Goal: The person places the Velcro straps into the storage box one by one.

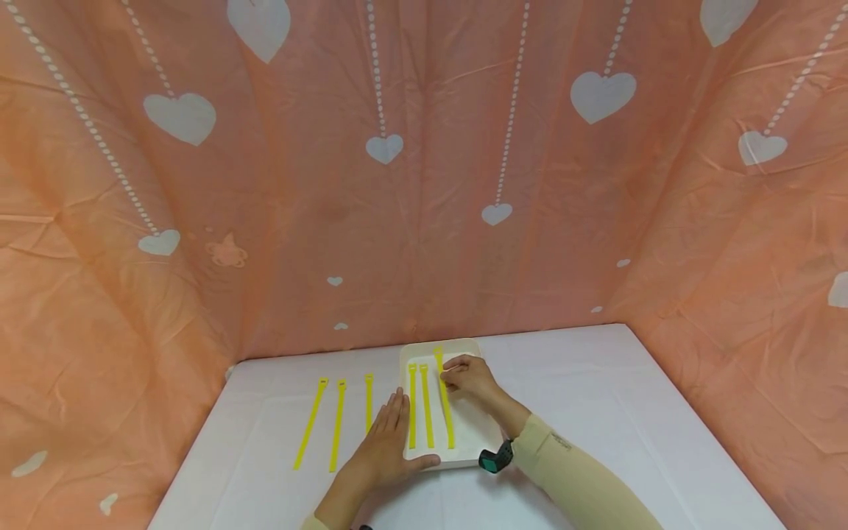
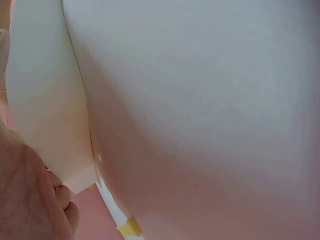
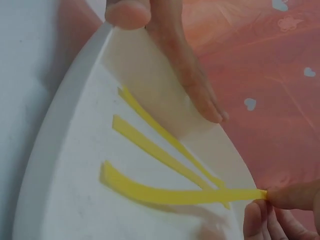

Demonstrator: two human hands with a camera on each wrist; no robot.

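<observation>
A white tray [image 1: 473, 434] lies on the table, holding two flat yellow cable straps [image 1: 413, 412] [image 1: 427, 412] with slotted heads, side by side. My right hand [image 1: 472, 377] pinches a third yellow strap [image 3: 165, 195] near its head end. That strap's tail touches the tray floor, and its middle bows above it. Along the tray's left wall my left hand [image 1: 386, 445] lies with straight fingers, its thumb [image 3: 129, 14] at the near rim. In the left wrist view only part of the left palm [image 2: 30, 195] shows beside the tray wall [image 2: 47, 100].
Left of the tray, three more yellow straps [image 1: 310, 425] [image 1: 337, 427] [image 1: 369, 401] lie spaced apart on the white table [image 1: 252, 442]. Pink cloth [image 1: 424, 258] with white hearts hangs behind and at both sides. A dark watch [image 1: 495, 458] is on the right wrist.
</observation>
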